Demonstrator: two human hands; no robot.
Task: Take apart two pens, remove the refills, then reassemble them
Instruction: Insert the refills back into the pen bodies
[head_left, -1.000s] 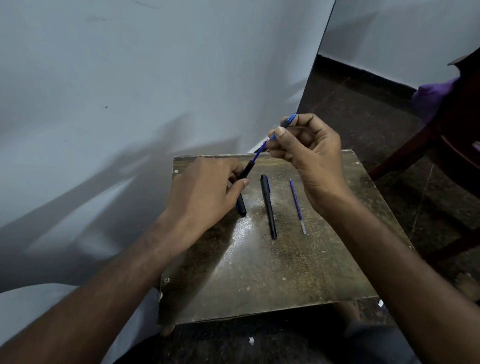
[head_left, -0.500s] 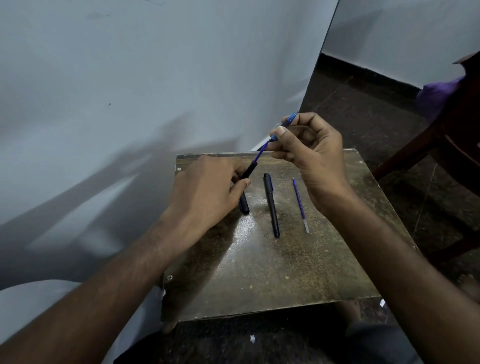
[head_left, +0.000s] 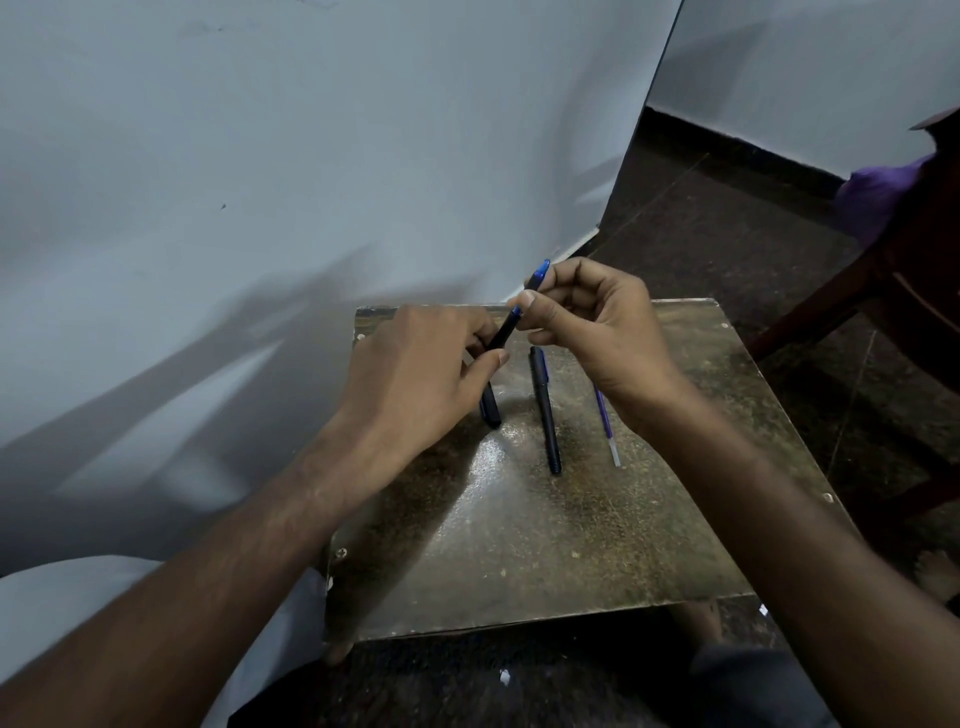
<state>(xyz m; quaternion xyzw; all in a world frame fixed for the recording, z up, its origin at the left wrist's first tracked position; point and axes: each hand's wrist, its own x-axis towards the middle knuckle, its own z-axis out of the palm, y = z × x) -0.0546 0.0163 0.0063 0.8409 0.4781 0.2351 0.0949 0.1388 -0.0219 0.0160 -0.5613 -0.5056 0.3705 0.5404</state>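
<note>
The left hand (head_left: 415, 374) curls its thumb and fingers round a black pen barrel (head_left: 503, 332), holding it tilted up above the small table (head_left: 545, 545). The right hand (head_left: 597, 332) pinches the blue end piece (head_left: 540, 273) just past the barrel's upper mouth, where a blue collar shows. Below the left hand a short black cap (head_left: 489, 408) lies on the tabletop. Beside it, between the hands, rests a whole black pen (head_left: 545, 410), and just right of that a thin blue refill (head_left: 607, 426), partly under the right wrist.
</note>
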